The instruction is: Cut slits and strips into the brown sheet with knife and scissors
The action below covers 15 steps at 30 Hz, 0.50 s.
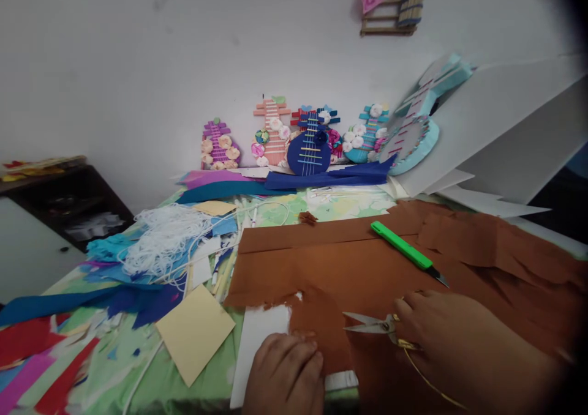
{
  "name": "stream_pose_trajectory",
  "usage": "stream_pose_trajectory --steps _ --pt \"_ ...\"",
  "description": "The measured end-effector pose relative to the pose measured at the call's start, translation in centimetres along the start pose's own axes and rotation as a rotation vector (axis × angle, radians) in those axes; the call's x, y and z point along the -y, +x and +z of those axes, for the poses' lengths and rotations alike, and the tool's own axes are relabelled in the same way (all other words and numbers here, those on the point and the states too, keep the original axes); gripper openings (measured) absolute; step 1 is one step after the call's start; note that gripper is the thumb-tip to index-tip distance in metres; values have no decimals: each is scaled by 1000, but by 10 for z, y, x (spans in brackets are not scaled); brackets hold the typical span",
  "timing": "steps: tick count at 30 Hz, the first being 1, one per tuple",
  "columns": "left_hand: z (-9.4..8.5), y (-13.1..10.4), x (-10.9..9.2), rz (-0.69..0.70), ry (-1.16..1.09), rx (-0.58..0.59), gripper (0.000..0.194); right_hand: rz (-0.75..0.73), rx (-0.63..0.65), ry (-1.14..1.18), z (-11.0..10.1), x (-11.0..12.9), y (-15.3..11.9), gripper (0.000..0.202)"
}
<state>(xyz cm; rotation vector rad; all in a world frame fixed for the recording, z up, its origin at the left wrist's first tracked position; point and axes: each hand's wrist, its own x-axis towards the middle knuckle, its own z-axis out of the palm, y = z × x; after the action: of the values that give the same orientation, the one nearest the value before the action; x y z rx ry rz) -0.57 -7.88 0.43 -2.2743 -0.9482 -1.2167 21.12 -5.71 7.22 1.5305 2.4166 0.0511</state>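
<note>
My right hand [441, 341] is closed around the gold handles of small scissors [370, 324]. The blades, slightly apart, point left over a brown crepe paper sheet [316, 271], near a cut edge. My left hand [287, 375] has bent fingers pressed together on a strip of that paper, at the near edge of the table. Beneath the paper lies a white board [261, 335], partly covered. A green utility knife [404, 248] with its blade out rests on the brown sheet, just beyond my right hand.
Tangled white yarn [163, 240], a cream paper square [196, 334] and coloured scraps lie to the left. Decorated paper instruments, including a dark blue one [309, 152], lean against the wall. A light-blue guitar shape [416, 139] and white boards [509, 115] stand at the right.
</note>
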Motion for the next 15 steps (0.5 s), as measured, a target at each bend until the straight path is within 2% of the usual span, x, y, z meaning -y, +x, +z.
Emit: stream_pose_trajectory --steps 4,9,13,15 --pt "-1 -3 -1 -11 -7 -8 18 29 45 -49 -8 3 -1 17" --pt "2 -5 -3 -7 -28 -35 19 -46 50 -98 -23 5 3 14" --pt "6 -8 -8 18 -34 -32 20 -74 5 -147 -38 2 9 7" --pt "7 -10 -8 27 -24 -29 20 -71 -87 -115 -43 -2 13 3"
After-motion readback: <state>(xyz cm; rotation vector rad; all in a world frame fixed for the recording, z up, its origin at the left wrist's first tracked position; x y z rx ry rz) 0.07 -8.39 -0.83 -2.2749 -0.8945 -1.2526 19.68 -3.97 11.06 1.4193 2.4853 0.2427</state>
